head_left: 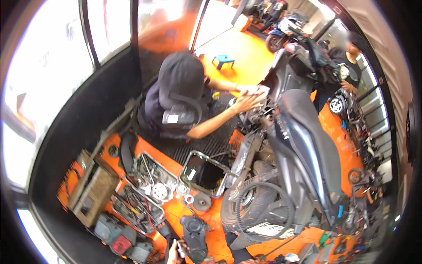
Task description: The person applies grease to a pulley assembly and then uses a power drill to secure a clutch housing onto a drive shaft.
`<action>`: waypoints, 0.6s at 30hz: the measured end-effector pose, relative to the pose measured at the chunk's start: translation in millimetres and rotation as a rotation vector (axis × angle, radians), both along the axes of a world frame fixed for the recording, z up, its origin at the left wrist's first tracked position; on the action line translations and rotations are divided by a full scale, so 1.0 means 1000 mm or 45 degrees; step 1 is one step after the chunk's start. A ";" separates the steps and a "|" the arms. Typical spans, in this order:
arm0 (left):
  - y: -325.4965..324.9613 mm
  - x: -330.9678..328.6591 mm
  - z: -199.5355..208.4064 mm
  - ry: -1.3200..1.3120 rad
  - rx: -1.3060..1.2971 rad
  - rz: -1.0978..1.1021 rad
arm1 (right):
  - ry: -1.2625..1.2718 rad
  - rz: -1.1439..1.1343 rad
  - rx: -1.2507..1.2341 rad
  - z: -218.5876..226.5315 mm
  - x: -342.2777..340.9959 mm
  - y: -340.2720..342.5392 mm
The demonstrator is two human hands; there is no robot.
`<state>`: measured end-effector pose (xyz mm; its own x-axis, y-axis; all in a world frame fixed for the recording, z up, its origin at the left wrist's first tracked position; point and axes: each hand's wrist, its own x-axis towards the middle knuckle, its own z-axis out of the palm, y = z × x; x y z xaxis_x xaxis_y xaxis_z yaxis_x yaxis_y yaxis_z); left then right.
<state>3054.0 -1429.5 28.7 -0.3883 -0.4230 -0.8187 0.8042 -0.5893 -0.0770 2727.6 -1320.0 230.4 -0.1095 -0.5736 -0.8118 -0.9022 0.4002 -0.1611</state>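
My left hand (174, 253) is at the lower edge, its fingers closed around a small silvery metal piece (181, 251) whose kind I cannot make out. Just right of it, a black engine cover (194, 236) lies on the orange floor. Only a sliver of my right hand (250, 261) shows at the bottom rim, below the scooter's rear; its fingers are mostly cut off. The scooter (303, 145) stands to the right, with a rear wheel (231, 213) and a black belt-like loop (238, 211) at its tail.
A co-worker (176, 97) in a dark cap reaches both hands into the scooter's middle. Metal trays (145, 158) of engine parts, a dark-bottomed pan (189, 160), a round disc (202, 202) and a toolbox (115, 235) lie leftward. Another person (347, 61) stands beyond the scooter.
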 end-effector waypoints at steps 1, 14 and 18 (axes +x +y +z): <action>0.003 0.014 0.032 -0.025 0.010 0.009 | 0.049 -0.060 0.037 0.006 -0.005 0.010; -0.035 -0.105 0.295 -0.911 -0.312 -0.887 | -0.040 -1.208 -0.116 0.072 -0.222 0.155; -0.012 -0.203 0.297 -1.103 -0.381 -1.388 | -0.097 -1.602 -0.075 0.065 -0.285 0.256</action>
<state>2851.1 -1441.3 326.0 -0.0577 -0.4395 -0.8964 -0.3271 -0.8400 0.4329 2442.6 -1063.9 295.0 -0.5589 -0.1422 -0.8170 0.1093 0.9639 -0.2426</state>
